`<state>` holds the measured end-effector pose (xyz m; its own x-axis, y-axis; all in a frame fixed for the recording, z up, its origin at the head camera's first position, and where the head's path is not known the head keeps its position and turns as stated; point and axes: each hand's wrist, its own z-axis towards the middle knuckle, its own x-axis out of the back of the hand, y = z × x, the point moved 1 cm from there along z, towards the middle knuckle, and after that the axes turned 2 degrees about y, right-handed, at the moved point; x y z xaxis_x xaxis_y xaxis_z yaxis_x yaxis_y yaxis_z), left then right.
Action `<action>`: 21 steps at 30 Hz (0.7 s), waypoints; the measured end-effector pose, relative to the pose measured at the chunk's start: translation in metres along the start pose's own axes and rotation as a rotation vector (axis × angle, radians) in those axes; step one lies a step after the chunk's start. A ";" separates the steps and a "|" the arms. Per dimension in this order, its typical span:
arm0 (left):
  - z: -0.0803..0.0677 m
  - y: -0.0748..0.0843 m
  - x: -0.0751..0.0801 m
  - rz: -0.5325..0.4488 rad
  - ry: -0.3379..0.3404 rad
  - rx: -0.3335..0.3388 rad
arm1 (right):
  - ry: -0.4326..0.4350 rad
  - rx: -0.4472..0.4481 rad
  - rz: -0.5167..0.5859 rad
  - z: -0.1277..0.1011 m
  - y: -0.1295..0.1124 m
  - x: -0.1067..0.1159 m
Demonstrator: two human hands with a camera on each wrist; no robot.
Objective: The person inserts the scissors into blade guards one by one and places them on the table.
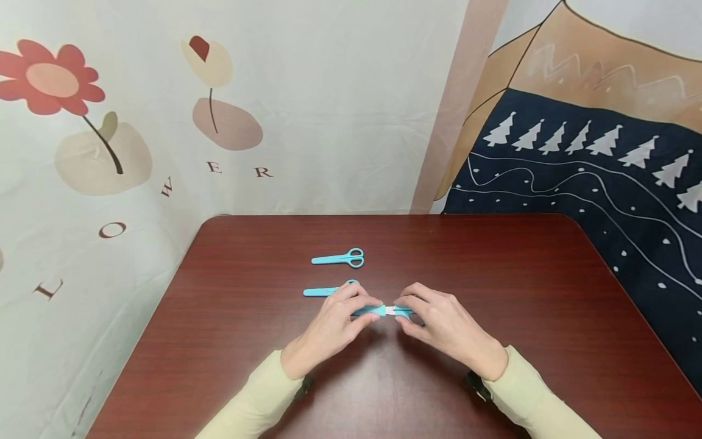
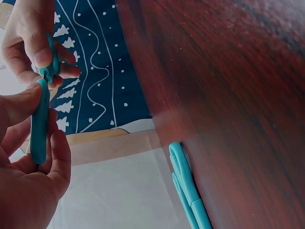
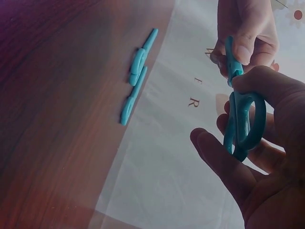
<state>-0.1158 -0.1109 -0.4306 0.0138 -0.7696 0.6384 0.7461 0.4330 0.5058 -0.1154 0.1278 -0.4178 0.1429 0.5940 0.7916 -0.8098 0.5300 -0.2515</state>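
A dark red wooden table (image 1: 493,292) stands against flower-printed and tree-printed wall cloths. Above its middle, my left hand (image 1: 334,323) pinches the blue sheath end of a pair of small turquoise plastic scissors (image 1: 384,311), while my right hand (image 1: 444,323) grips their handle loops. Two more turquoise scissors (image 1: 340,258) lie just beyond.

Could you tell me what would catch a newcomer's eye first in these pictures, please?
First, the two hands meeting over the near middle of the dark red table: the left hand grips the teal sheath and the right hand the handle of a pair of teal scissors, a white strip showing between. Behind them lie two more sheathed scissors, one beyond the other.
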 end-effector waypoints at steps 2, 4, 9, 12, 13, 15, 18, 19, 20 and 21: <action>0.000 0.000 0.000 -0.003 -0.002 0.005 | -0.002 -0.001 -0.002 0.000 0.000 0.000; 0.000 0.000 -0.001 -0.004 -0.003 0.009 | 0.000 -0.002 -0.002 0.001 0.000 0.000; 0.000 -0.001 -0.002 -0.002 0.001 0.007 | 0.000 -0.008 0.005 0.000 0.000 -0.001; 0.000 -0.001 -0.003 -0.005 0.001 0.004 | 0.002 -0.007 0.010 -0.001 0.000 -0.001; 0.000 -0.001 -0.003 -0.007 0.001 0.002 | 0.004 -0.006 0.010 -0.001 0.000 -0.001; 0.000 0.000 -0.002 -0.012 -0.001 0.005 | 0.009 -0.005 0.010 -0.001 -0.001 -0.002; -0.001 0.000 -0.002 -0.019 -0.010 0.016 | 0.012 -0.008 0.011 -0.001 -0.001 -0.002; -0.001 0.001 -0.002 -0.021 -0.014 0.020 | 0.010 -0.010 0.011 -0.001 -0.002 -0.002; -0.001 0.001 -0.002 -0.023 -0.019 0.025 | 0.008 -0.012 0.009 -0.001 -0.002 -0.002; -0.001 0.001 -0.001 -0.024 -0.021 0.028 | 0.007 -0.014 0.009 -0.002 -0.002 -0.002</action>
<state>-0.1144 -0.1097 -0.4313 -0.0184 -0.7700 0.6378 0.7270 0.4276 0.5372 -0.1132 0.1265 -0.4198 0.1394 0.6032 0.7853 -0.8030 0.5329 -0.2668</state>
